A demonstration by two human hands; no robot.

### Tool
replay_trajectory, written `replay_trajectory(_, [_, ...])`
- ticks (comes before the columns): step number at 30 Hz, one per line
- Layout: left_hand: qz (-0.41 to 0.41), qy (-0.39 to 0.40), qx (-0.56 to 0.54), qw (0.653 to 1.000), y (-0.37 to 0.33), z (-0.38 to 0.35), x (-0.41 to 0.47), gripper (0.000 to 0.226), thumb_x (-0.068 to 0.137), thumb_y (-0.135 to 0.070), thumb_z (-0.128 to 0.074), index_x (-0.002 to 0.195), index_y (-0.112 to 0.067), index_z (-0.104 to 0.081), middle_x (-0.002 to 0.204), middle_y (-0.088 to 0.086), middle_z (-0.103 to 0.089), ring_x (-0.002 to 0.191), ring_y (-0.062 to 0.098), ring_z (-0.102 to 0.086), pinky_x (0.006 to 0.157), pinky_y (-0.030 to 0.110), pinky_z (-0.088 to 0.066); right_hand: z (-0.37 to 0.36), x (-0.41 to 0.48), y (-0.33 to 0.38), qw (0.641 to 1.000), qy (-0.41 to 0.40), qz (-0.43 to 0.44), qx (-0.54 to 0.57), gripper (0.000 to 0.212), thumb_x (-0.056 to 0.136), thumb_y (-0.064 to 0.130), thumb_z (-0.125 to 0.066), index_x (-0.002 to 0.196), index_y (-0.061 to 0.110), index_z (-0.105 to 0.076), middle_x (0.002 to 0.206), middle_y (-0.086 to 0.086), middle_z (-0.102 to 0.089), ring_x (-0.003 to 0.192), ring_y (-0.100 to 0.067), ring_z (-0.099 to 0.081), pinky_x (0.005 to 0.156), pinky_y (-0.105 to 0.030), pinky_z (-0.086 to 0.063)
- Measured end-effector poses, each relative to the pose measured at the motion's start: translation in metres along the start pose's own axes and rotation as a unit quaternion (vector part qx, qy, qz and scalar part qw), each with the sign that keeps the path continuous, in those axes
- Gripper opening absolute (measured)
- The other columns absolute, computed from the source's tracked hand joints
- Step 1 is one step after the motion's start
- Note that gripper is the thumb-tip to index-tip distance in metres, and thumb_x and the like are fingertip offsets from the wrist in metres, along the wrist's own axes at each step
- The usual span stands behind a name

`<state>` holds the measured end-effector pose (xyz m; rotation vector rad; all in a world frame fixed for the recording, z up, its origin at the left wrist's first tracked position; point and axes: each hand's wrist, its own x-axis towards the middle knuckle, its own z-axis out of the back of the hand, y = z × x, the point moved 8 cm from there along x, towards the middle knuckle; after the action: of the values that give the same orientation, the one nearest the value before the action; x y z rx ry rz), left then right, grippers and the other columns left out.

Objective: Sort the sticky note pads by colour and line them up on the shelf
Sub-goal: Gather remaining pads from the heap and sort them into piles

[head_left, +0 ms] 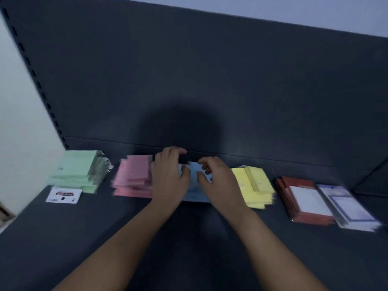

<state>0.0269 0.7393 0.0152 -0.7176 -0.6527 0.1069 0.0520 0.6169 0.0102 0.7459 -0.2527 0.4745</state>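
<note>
While gripping blue stack (195,193) between left hand (170,177) and right hand (218,183), fingers (176,152) curled narrow over far edge. Long axis away from fingers. Pink stack (132,177) just left, yellow stack (254,185) just right.

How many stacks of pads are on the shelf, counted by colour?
Green stack: 1
Pink stack: 1
Blue stack: 1
Yellow stack: 1
Red-edged stack: 1
Purple-bordered stack: 1
Total: 6

grn pads (77,169), pink pads (134,175), blue pads (196,191), yel pads (254,185) — dk-grey shelf (84,238)
</note>
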Motion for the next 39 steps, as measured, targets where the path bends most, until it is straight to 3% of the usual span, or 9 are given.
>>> replay_trajectory(4, [-0.09,0.06,-0.014,0.994,-0.087,-0.057,-0.025,0.031,0.078,-0.006,-0.058,0.109,-0.014,-0.058,0.112,0.0,-0.056,0.102,0.02,-0.048,0.084,0.027,-0.028,0.079,-0.042,-0.061,0.994,-0.034,-0.057,-0.091,0.027,0.086,0.013,-0.056,0.113,0.012,-0.059,0.109,-0.001,-0.058,0.099,-0.017,-0.055,0.082,-0.026,-0.043])
replay_trajectory(12, [-0.209,0.227,-0.027,0.951,-0.261,-0.199,-0.131,0.032,0.086,-0.021,-0.053,0.118,-0.022,-0.051,0.121,-0.008,-0.05,0.115,0.015,-0.043,0.092,0.026,-0.023,0.255,-0.189,-0.193,0.945,-0.118,-0.234,-0.194,0.032,0.087,0.015,-0.057,0.119,0.01,-0.058,0.113,-0.007,-0.06,0.107,-0.026,-0.053,0.09,-0.036,-0.043])
replay_trajectory(23, [-0.252,0.324,-0.09,0.907,-0.43,-0.309,-0.263,0.034,0.094,-0.035,-0.047,0.125,-0.022,-0.05,0.127,-0.008,-0.047,0.119,0.015,-0.039,0.096,0.029,-0.021,0.416,-0.381,-0.275,0.885,-0.226,-0.346,-0.216,0.038,0.088,0.02,-0.061,0.125,0.013,-0.054,0.118,-0.003,-0.058,0.114,-0.02,-0.048,0.098,-0.032,-0.039])
replay_trajectory(29, [-0.251,0.363,-0.077,0.894,-0.474,-0.355,-0.291,0.035,0.092,-0.034,-0.052,0.123,-0.018,-0.054,0.128,-0.002,-0.051,0.12,0.021,-0.043,0.097,0.036,-0.027,0.455,-0.414,-0.304,0.869,-0.256,-0.364,-0.218,0.037,0.09,0.021,-0.058,0.126,0.015,-0.053,0.12,-0.001,-0.057,0.114,-0.017,-0.048,0.1,-0.031,-0.038])
replay_trajectory(39, [-0.252,0.406,-0.063,0.876,-0.528,-0.471,-0.262,0.039,0.092,-0.036,-0.05,0.127,-0.02,-0.048,0.133,-0.004,-0.046,0.125,0.019,-0.037,0.101,0.034,-0.024,0.503,-0.373,-0.409,0.852,-0.209,-0.412,-0.245,0.041,0.09,0.021,-0.056,0.13,0.018,-0.051,0.124,-0.001,-0.054,0.116,-0.018,-0.044,0.101,-0.033,-0.037])
